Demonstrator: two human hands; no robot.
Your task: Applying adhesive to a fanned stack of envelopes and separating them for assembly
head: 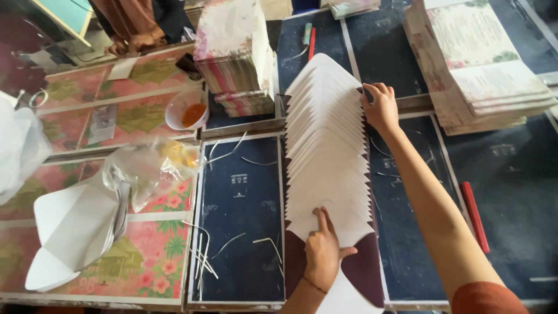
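Both hands [349, 180] press fanned white pointed paper envelopes [325, 145].

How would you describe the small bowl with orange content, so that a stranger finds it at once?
Start at the long fanned row of white envelopes down the middle of the dark table. Look left of its far end, past the tall stack of pink-edged cards. There stands the white bowl, the only round thing, with something orange inside.

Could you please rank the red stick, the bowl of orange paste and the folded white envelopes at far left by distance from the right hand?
From the right hand:
1. Red stick, lower right.
2. Bowl of orange paste, left.
3. Folded white envelopes, far lower left.
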